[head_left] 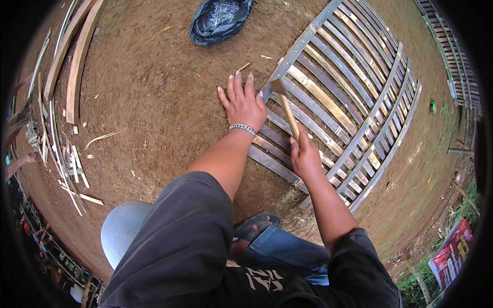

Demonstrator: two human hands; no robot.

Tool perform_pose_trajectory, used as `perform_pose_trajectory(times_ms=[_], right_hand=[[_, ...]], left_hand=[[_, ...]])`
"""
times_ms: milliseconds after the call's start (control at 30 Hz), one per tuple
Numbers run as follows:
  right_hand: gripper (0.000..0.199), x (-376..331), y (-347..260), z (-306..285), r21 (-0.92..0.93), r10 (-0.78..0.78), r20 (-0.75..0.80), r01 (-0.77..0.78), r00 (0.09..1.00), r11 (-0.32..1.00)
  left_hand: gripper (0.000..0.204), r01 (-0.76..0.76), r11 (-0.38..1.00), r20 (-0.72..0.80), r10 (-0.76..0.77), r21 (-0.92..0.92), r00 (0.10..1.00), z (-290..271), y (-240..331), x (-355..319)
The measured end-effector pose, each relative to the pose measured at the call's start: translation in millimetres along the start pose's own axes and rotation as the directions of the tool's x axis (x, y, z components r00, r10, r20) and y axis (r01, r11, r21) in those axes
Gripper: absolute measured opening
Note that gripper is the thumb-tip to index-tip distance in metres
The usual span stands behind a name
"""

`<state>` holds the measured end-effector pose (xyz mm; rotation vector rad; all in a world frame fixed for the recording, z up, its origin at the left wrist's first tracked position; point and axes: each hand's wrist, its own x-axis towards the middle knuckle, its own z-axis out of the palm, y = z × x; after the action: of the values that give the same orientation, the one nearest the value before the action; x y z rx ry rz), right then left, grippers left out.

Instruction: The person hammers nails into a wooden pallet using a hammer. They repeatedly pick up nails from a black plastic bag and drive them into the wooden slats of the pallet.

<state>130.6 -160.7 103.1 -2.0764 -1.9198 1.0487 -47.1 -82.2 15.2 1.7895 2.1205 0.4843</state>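
Lay flat on bare earth at right, a broad, stiff, likely heavy slatted wooden panel (354, 97), pinned at its near-left corner by the spread left hand (242, 105), right hand (305, 156) clenched low on a top-heavy hammer (285, 105).

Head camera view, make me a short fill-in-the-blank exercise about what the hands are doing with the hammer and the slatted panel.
1. The right hand grips a hammer by its ____ handle.
2. The left hand lies flat with a ____ on its wrist.
3. The slatted wooden panel lies on bare ____.
4. The black bag beyond the hands holds a heap of ____.

Missing words: wooden; bracelet; dirt; nails
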Motion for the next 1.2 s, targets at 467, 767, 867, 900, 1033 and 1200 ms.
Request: perform_pose_trajectory(times_ms=[467,767,867,900,1033,1200], right_hand=[[0.052,-1,5,5,0.072,-0.14,-0.183,0.155,0.973,0.985],[0.054,-1,9,12,0.012,-0.09,-0.097,0.092,0.991,0.996],[0.052,-13,0,12,0.053,-0.194,-0.229,0.211,0.954,0.976],[0.051,-12,-9,8,0.09,-0.202,-0.259,0.232,0.945,0.968],[0.046,-11,2,5,0.366,-0.096,-0.311,0.213,0.945,0.906],[0.048,-8,7,5,0.5,0.135,-0.244,0.005,0.96,0.866]], left_hand=[[0.059,0.016,0.999,0.015,-0.015,-0.029,1.0,0,-1,0],[0.06,-0.002,1.0,-0.021,0.001,-0.016,1.0,0,-2,5],[0.059,-0.006,1.0,-0.033,0.006,-0.006,0.999,3,-7,-1],[0.059,-0.016,1.0,-0.035,0.017,0.015,0.999,-1,-9,4],[0.056,-0.011,0.999,-0.017,0.01,-0.034,1.0,-1,-5,1],[0.054,-0.052,0.997,-0.017,0.051,-0.064,0.999,0,-6,-2]])
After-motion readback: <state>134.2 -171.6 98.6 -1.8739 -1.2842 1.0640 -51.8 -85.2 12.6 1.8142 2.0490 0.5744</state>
